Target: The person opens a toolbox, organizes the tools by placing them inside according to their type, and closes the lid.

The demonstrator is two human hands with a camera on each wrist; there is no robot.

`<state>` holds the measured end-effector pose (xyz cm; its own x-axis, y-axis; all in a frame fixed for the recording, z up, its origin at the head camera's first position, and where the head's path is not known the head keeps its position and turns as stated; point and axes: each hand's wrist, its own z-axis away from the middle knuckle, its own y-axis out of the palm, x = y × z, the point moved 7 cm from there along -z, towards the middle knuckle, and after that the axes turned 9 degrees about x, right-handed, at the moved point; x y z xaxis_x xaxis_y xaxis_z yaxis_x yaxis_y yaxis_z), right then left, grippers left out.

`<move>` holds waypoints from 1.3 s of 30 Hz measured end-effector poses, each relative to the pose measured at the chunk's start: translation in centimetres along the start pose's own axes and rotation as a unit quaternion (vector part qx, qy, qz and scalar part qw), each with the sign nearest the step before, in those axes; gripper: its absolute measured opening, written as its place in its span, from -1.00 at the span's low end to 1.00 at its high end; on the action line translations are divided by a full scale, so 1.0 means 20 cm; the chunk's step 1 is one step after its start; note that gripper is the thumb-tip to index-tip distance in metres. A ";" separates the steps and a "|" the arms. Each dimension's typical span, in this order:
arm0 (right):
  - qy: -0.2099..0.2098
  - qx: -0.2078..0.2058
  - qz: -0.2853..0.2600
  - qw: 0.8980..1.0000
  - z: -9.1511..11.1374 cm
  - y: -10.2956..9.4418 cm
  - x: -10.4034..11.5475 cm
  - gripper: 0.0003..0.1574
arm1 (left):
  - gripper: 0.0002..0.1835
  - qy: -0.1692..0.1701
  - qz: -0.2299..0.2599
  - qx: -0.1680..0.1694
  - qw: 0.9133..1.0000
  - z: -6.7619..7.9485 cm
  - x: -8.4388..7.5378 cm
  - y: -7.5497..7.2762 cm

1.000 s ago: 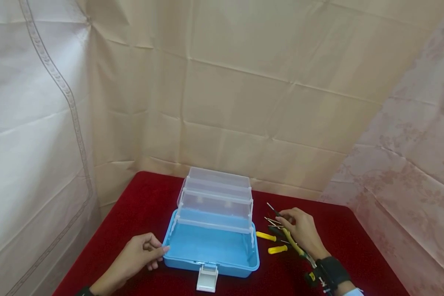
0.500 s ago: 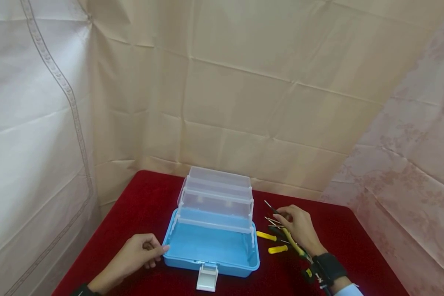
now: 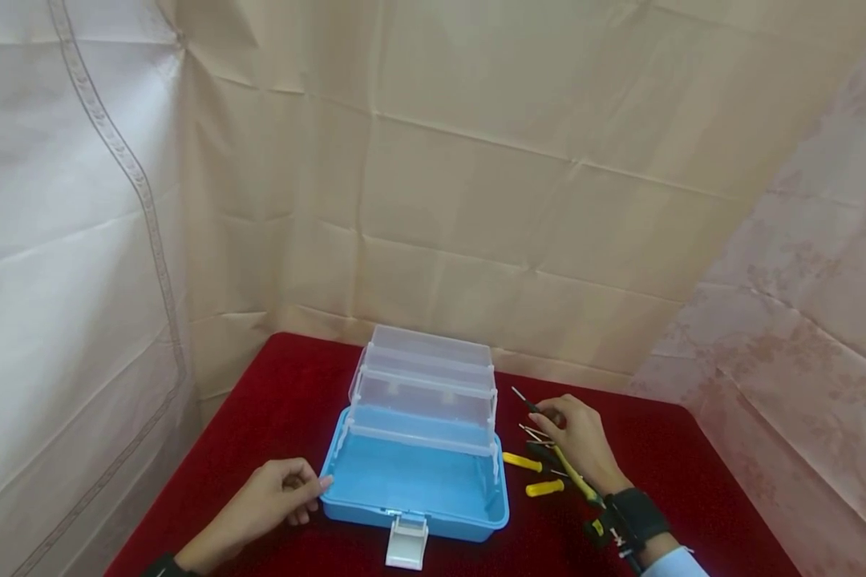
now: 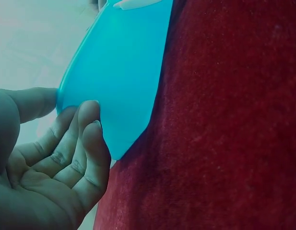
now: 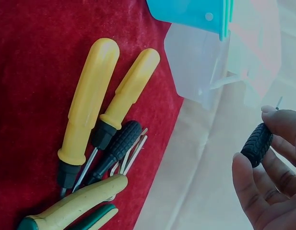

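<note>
Your left hand (image 3: 277,490) pinches the near left corner of the blue box (image 3: 361,517), thumb over the edge. Your right hand (image 3: 579,437), well apart from it, holds a black screwdriver (image 5: 257,143) by its handle between thumb and fingers. The box sits between your hands, so from the screwdriver it lies left and nearer you. The screwdriver's long axis slants away and leftward, its tip just right of the raised clear trays (image 3: 426,389); the tip's shape is too small to make out. Below your right hand on the red cloth (image 3: 296,385) lie two yellow-handled screwdrivers (image 5: 90,100), another black-handled driver (image 5: 121,143) and the pliers (image 5: 78,203).
</note>
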<state>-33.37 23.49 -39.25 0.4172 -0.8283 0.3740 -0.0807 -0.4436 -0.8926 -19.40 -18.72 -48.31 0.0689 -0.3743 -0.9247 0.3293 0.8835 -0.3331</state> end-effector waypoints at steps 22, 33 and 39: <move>-0.045 -0.020 -0.025 0.998 -0.07 -0.02 0.08 -0.75 | -0.51 -0.001 0.014 0.023 1.000 -0.01 0.01 0.03; -0.048 -0.023 -0.026 0.998 -0.13 -0.02 0.12 -0.74 | -0.52 0.005 0.026 0.024 0.999 -0.01 0.02 0.04; -0.050 -0.023 -0.025 0.998 -0.14 -0.02 0.11 -0.73 | -0.51 0.003 0.028 0.023 0.999 -0.02 0.03 0.04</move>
<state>-34.93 20.82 -37.28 0.5104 -0.7671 0.3887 -0.0971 -0.5005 -0.8603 -19.54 -18.18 -49.22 0.0832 -0.3230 -0.9427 0.3679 0.8892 -0.2721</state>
